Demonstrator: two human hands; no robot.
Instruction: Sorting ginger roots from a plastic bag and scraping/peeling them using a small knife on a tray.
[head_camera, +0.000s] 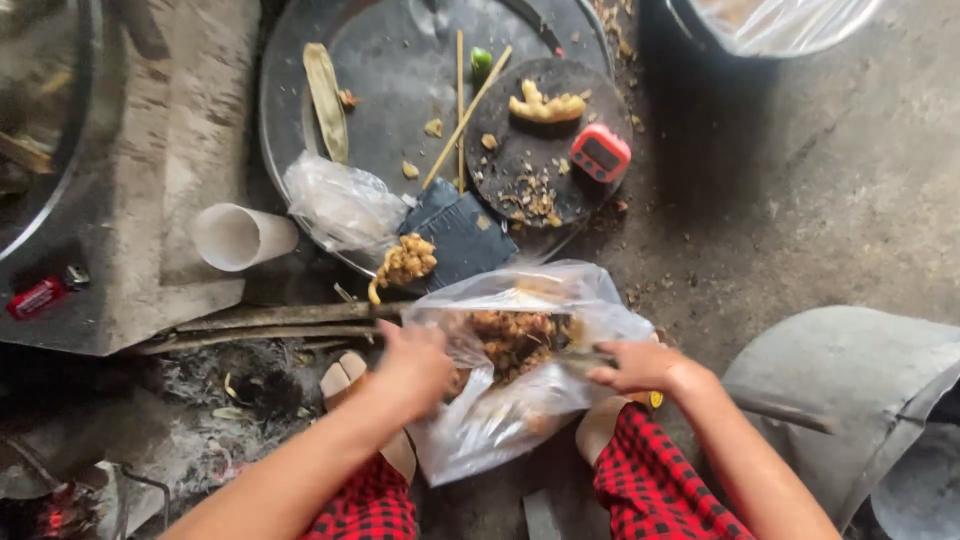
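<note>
A clear plastic bag full of brown crumbly food is held open low on the floor, between the knees of a person in red-and-black checked trousers. The left hand is closed on the bag's left edge, its fingers curled into the plastic. The right hand is pinched on the right edge of the bag's mouth, so the opening is stretched between the two hands.

Just beyond the bag a large round metal tray is seen on the floor. On it are laid a dark round board carrying a piece of ginger and a small red timer, two thin sticks, a dried leaf, a crumpled clear bag and a dark flat pouch. A clump of the same brown food rests at the tray's near edge. A white cup is lying on its side to the left of the tray, and a red lighter is placed well apart, farther left.
</note>
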